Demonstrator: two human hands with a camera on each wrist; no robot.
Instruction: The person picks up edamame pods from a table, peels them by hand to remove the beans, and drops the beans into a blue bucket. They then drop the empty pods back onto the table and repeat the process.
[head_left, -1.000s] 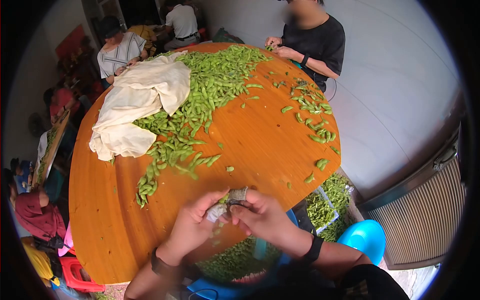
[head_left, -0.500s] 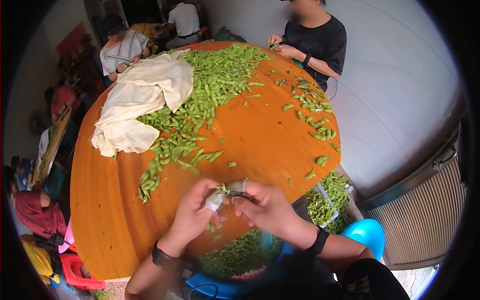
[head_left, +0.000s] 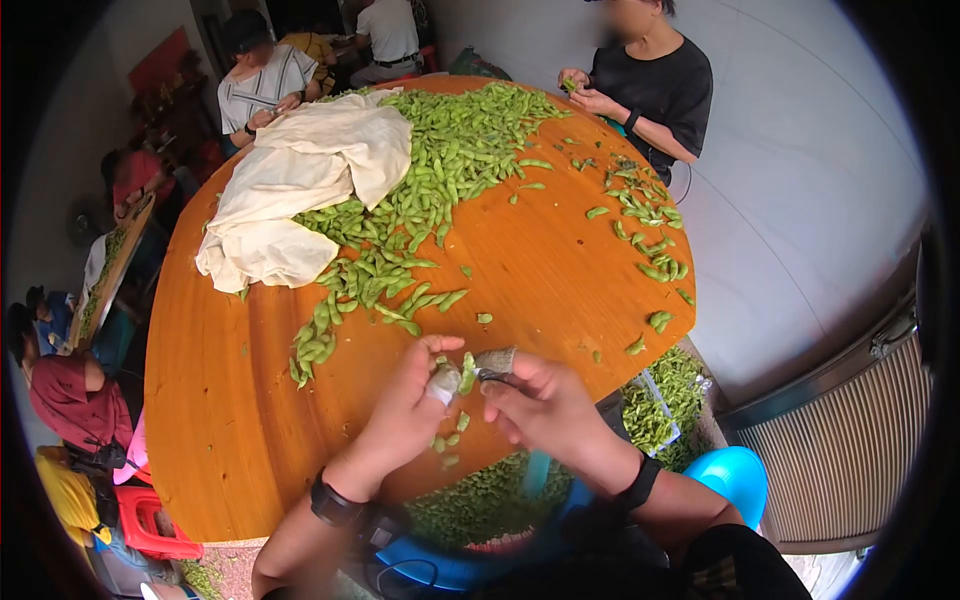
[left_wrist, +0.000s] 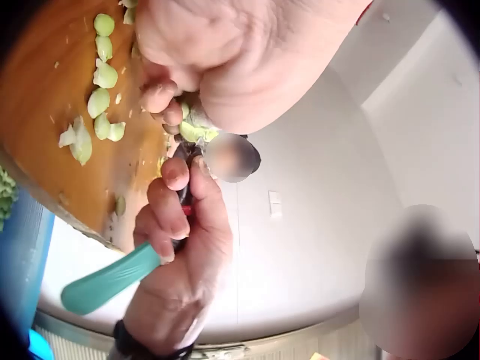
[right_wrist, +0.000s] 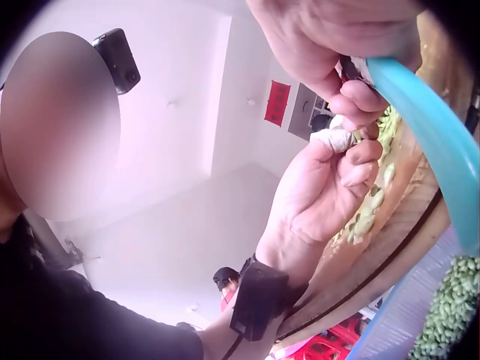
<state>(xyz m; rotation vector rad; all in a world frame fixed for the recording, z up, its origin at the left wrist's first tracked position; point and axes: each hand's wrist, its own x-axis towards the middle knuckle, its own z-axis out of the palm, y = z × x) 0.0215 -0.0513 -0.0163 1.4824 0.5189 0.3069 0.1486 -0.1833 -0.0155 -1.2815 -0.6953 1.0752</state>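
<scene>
Both hands meet over the near table edge. My left hand (head_left: 400, 410), its thumb in a white wrap (left_wrist: 196, 116), pinches a green soybean pod (head_left: 467, 374). My right hand (head_left: 555, 410), one finger in a grey knitted cover (head_left: 495, 361), grips a tool with a long teal handle (left_wrist: 112, 281). The tool's dark front end (left_wrist: 184, 154) is right at the pod; fingers hide most of it, so I cannot tell its kind. Several pale green beans (left_wrist: 101, 73) lie in a row on the wood below the hands.
A heap of pods (head_left: 470, 140) and a cream cloth (head_left: 300, 160) cover the far side of the round table (head_left: 230, 400). Below its near edge is a blue basin (head_left: 410, 568) of shelled beans (head_left: 465, 510). A person in black (head_left: 650, 90) sits across.
The head view has shifted, moving the table slightly right and up in the picture. My left index finger has straightened, and the pod shows more plainly between the hands. More loose beans show beneath.
</scene>
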